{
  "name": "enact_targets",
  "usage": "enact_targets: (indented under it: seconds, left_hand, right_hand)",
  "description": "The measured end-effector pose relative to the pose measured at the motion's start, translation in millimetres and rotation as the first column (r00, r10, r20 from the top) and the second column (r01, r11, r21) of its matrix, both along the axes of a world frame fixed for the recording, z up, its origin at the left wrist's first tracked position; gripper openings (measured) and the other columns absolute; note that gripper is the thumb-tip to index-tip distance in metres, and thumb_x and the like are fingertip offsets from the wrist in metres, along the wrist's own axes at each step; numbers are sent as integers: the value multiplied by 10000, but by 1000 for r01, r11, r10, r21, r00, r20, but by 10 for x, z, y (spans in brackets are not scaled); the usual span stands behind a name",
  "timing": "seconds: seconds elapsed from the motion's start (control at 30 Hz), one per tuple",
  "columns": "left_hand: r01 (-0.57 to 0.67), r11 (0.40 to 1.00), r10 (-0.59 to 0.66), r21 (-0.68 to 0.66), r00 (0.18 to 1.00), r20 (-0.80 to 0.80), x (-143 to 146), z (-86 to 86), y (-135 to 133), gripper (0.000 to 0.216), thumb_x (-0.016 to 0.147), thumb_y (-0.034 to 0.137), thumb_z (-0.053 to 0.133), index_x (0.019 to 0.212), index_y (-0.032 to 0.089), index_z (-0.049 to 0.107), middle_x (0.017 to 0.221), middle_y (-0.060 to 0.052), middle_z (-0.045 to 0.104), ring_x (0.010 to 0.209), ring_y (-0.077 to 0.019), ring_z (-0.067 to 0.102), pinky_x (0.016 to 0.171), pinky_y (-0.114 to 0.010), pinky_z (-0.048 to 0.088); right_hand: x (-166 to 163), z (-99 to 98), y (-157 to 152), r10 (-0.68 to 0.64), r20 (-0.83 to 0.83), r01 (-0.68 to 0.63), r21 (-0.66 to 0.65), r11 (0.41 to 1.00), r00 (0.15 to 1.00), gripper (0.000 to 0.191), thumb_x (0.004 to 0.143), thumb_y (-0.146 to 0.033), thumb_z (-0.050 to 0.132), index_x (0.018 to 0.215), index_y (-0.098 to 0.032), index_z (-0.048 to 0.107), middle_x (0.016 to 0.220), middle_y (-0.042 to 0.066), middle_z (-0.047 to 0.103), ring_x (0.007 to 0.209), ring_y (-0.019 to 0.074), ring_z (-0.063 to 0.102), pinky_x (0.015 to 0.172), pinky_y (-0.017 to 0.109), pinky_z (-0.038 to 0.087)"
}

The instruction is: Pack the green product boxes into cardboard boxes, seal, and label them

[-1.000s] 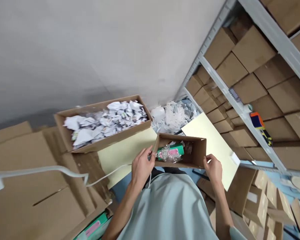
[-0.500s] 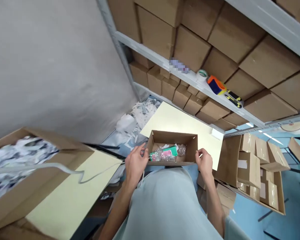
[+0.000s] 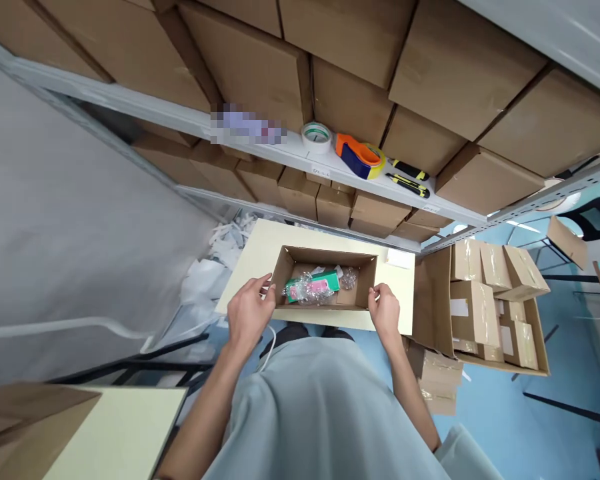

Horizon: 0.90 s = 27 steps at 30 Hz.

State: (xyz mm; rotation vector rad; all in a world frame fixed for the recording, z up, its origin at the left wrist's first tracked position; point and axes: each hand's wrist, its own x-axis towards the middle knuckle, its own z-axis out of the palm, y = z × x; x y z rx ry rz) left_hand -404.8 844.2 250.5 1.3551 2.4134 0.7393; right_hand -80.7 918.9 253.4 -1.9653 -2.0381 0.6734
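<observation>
I hold a small open cardboard box (image 3: 363, 283) in front of my body. My left hand (image 3: 246, 315) grips its left end and my right hand (image 3: 385, 313) grips its right end, fingers curled on the walls. Inside lies a green and pink packet (image 3: 313, 287) wrapped in clear bubble film. The box hangs just above a pale yellow tabletop (image 3: 260, 257).
A metal shelf (image 3: 145, 110) stacked with brown cartons rises ahead; on it lie a tape roll (image 3: 315, 135), an orange tape dispenser (image 3: 359, 153) and yellow-black cutters (image 3: 409, 178). A large open carton of small boxes (image 3: 485, 310) sits at right. White paper scraps (image 3: 215, 263) lie left.
My view has swung to the right, from the wall and the carton of crumpled paper towards the shelf. Both hands have kept their hold on the small box.
</observation>
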Motion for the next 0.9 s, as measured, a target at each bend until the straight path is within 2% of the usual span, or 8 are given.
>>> enact_targets:
  seconds: [0.13, 0.27, 0.43, 0.57, 0.67, 0.77, 0.9]
  left_hand:
    - [62, 998, -62, -13, 998, -23, -127, -47, 343, 402, 980, 345, 534, 1245, 192, 794, 1128, -107, 818, 954, -287, 767, 869, -373, 571]
    - [132, 990, -132, -50, 991, -9, -314, -67, 498, 422, 985, 343, 525, 1286, 177, 768, 1166, -116, 805, 893, -272, 752, 825, -374, 563]
    - [223, 975, -223, 6, 971, 84, -462, -115, 401, 461, 963, 340, 575, 1376, 179, 703, 1169, -105, 762, 854, -251, 744, 843, -380, 593]
    - [288, 952, -296, 106, 952, 75, -426, -167, 276, 440, 988, 255, 528, 1392, 190, 692, 1214, -127, 725, 990, -283, 757, 949, -420, 617]
    - [324, 930, -339, 173, 939, 63, -395, -193, 222, 440, 1000, 207, 508, 1400, 194, 691, 1282, -140, 718, 1164, -308, 736, 1033, -440, 613]
    - [369, 906, -391, 207, 917, 78, -388, -216, 174, 434, 1021, 188, 489, 1399, 207, 701, 1331, -128, 729, 1241, -301, 719, 1093, -447, 601]
    - [402, 892, -430, 208, 896, 113, -329, -238, 94, 412, 1053, 209, 466, 1363, 241, 736, 1439, -109, 720, 1319, -302, 692, 1133, -478, 589]
  right_hand:
    - [-144, -64, 68, -81, -2, 81, 24, 996, 997, 211, 1083, -333, 451, 989, -227, 608, 917, 52, 743, 704, 210, 689, 659, 284, 396]
    - [-270, -53, 76, -118, -45, 120, 27, 992, 992, 242, 1078, -364, 465, 1011, -214, 642, 936, 63, 753, 736, 213, 706, 664, 283, 415]
    - [-306, 7, 44, -166, -121, 174, 59, 983, 979, 389, 1077, -414, 434, 1219, -173, 705, 1025, 76, 776, 636, 180, 666, 696, 313, 487]
    - [-379, 11, 27, -178, -67, 184, 93, 978, 982, 411, 1090, -388, 418, 1219, -157, 732, 1050, 90, 767, 661, 183, 666, 721, 322, 514]
    - [-553, -34, 5, -122, -18, 122, 15, 992, 992, 338, 1103, -311, 465, 1234, -183, 749, 1094, 82, 774, 742, 188, 714, 758, 303, 526]
    - [-781, -115, -43, -23, 76, 31, -108, 994, 997, 268, 1090, -222, 540, 1206, -224, 781, 1144, 75, 778, 854, 201, 758, 777, 282, 527]
    - [-961, -221, -101, 4, 122, 7, -91, 996, 992, 280, 1110, -232, 544, 1250, -218, 786, 1185, 101, 768, 1023, 233, 762, 879, 293, 554]
